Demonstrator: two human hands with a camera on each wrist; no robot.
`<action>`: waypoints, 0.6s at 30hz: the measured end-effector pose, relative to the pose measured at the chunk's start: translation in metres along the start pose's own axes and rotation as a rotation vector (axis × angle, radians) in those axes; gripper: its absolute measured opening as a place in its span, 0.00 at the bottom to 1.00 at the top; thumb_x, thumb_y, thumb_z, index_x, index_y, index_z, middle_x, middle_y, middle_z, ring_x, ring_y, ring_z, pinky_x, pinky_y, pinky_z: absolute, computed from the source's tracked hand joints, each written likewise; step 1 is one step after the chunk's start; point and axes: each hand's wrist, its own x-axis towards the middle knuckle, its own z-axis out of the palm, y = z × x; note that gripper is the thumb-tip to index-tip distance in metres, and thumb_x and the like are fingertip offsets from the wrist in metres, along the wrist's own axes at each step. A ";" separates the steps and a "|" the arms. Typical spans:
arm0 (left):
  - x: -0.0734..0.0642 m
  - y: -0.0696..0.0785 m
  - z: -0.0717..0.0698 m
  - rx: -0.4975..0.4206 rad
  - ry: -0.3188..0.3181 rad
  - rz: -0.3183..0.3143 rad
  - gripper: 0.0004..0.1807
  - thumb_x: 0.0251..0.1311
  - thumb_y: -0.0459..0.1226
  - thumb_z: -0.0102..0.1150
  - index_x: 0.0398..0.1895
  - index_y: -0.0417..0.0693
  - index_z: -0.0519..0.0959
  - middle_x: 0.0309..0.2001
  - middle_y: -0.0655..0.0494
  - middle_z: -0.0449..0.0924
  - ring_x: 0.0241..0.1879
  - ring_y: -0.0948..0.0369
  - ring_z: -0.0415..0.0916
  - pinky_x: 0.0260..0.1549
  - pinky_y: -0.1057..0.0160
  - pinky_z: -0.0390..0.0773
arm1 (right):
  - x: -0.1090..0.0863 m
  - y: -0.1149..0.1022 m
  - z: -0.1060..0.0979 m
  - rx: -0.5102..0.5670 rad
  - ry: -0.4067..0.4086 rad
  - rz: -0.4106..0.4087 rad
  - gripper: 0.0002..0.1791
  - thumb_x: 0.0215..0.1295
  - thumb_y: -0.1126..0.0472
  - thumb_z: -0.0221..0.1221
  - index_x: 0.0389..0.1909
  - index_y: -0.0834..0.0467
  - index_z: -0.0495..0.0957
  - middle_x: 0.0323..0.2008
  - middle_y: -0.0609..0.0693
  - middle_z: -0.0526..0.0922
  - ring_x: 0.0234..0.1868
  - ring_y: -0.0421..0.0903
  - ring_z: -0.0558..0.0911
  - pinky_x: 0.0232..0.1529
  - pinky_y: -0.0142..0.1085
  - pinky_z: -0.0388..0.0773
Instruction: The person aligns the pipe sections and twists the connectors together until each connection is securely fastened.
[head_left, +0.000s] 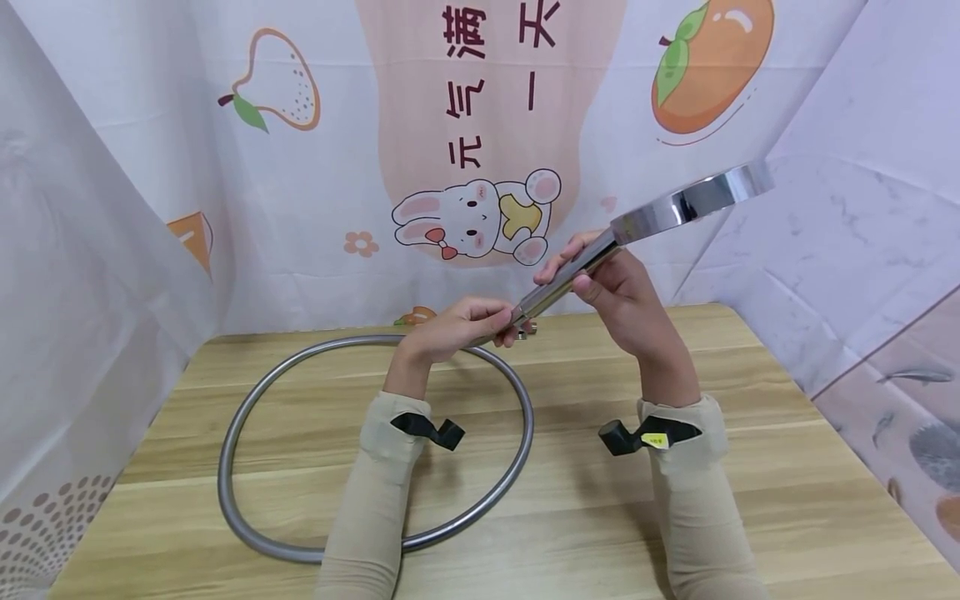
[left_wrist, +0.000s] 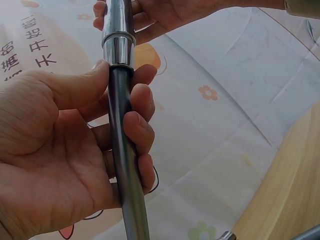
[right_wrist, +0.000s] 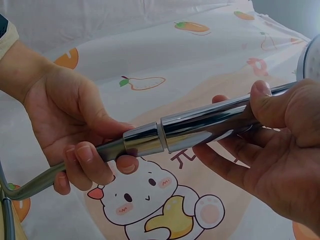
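My right hand (head_left: 626, 292) holds the chrome handle of a shower head (head_left: 686, 204), tilted so that its round head points up to the right. In the right wrist view, thumb and fingers lie on either side of the handle (right_wrist: 210, 122). My left hand (head_left: 457, 325) grips the end of a grey metal shower hose (left_wrist: 120, 100), fingers curled round it just below its chrome nut (right_wrist: 143, 139). The nut is in line with the handle's lower end, with a narrow seam between them. How far it is threaded on cannot be told.
The rest of the hose (head_left: 228, 467) loops over the wooden table (head_left: 570, 533), passing under my left forearm. Its other chrome end (head_left: 531, 328) shows just behind my left fingers. A printed curtain (head_left: 315, 192) hangs behind the table, with more cloth at both sides.
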 end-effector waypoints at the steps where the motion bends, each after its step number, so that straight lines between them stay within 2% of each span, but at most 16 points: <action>1: 0.000 0.000 0.000 0.001 0.001 -0.003 0.16 0.80 0.39 0.45 0.37 0.40 0.79 0.42 0.50 0.83 0.50 0.56 0.79 0.52 0.63 0.77 | 0.000 0.000 0.000 -0.002 0.000 -0.002 0.15 0.73 0.60 0.55 0.53 0.65 0.70 0.46 0.56 0.86 0.52 0.51 0.85 0.57 0.40 0.81; 5: 0.000 0.000 0.001 0.006 0.007 -0.009 0.14 0.80 0.37 0.45 0.44 0.36 0.79 0.34 0.53 0.79 0.43 0.58 0.76 0.49 0.61 0.77 | 0.000 0.000 -0.001 -0.008 -0.004 -0.006 0.15 0.74 0.60 0.55 0.54 0.65 0.70 0.46 0.56 0.86 0.52 0.51 0.85 0.57 0.39 0.81; 8: -0.001 -0.001 0.001 0.006 0.013 -0.008 0.14 0.79 0.37 0.46 0.47 0.33 0.78 0.33 0.56 0.78 0.39 0.59 0.75 0.47 0.61 0.78 | 0.000 0.001 -0.001 0.003 -0.008 -0.009 0.16 0.73 0.60 0.55 0.53 0.67 0.70 0.46 0.57 0.86 0.52 0.51 0.85 0.57 0.40 0.81; 14: -0.001 -0.001 0.001 -0.008 0.018 -0.007 0.15 0.77 0.39 0.50 0.49 0.33 0.77 0.33 0.57 0.79 0.38 0.60 0.75 0.45 0.64 0.79 | -0.001 0.002 -0.002 0.021 -0.001 -0.019 0.17 0.73 0.60 0.55 0.53 0.69 0.69 0.46 0.58 0.86 0.53 0.51 0.85 0.56 0.40 0.82; 18: 0.000 -0.001 0.001 -0.008 0.028 -0.001 0.13 0.77 0.37 0.51 0.49 0.34 0.77 0.33 0.56 0.79 0.37 0.60 0.75 0.44 0.64 0.78 | -0.001 0.001 -0.002 0.015 -0.003 -0.011 0.16 0.73 0.60 0.56 0.53 0.67 0.70 0.46 0.57 0.85 0.53 0.51 0.85 0.57 0.40 0.82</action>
